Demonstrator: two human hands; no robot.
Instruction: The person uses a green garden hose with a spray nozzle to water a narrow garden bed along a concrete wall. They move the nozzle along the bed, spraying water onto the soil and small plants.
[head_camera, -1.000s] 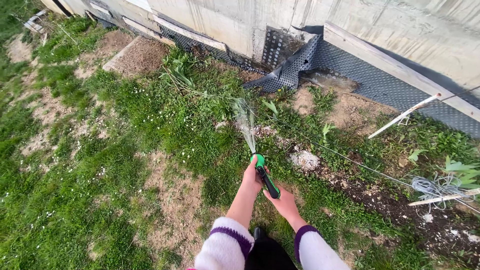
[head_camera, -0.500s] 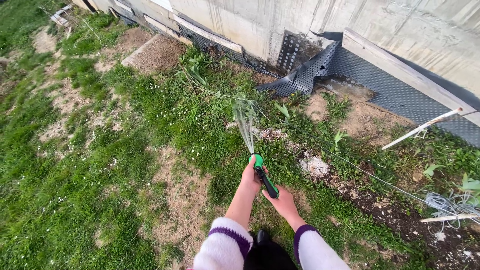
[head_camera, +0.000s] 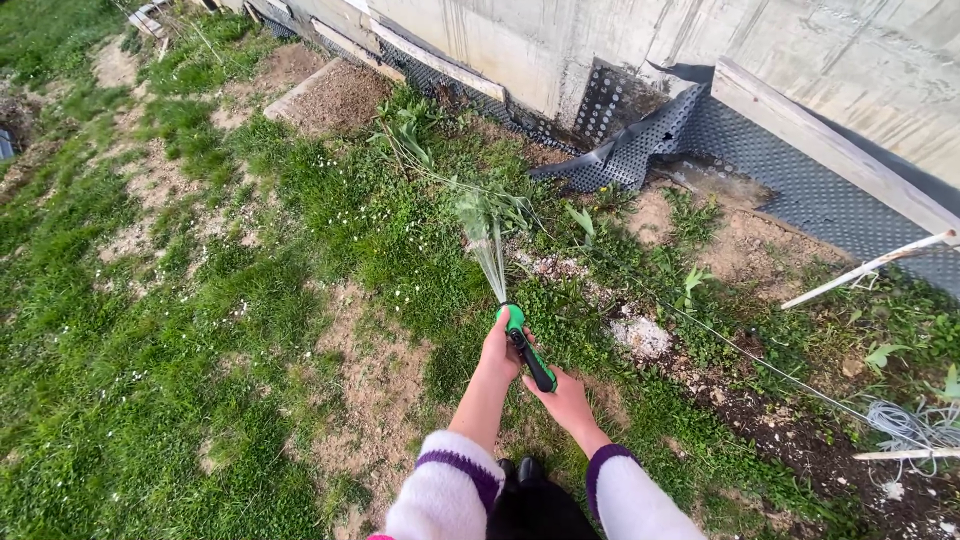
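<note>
The left hand (head_camera: 497, 352) is gripping the front of a green-and-black plastic hose spray nozzle (head_camera: 526, 346), and the right hand (head_camera: 566, 401) is closing around its rear grip; a fan of water (head_camera: 487, 255) is hitting a leafy green plant (head_camera: 490, 210); since a second ago the view is shifting left, the grey dimpled membrane (head_camera: 640, 145) sliding right.

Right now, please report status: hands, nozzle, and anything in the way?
Left hand and right hand both grip green spray nozzle. Water spray fans onto grass. Thin wire on ground to the right, clear of spray.
</note>
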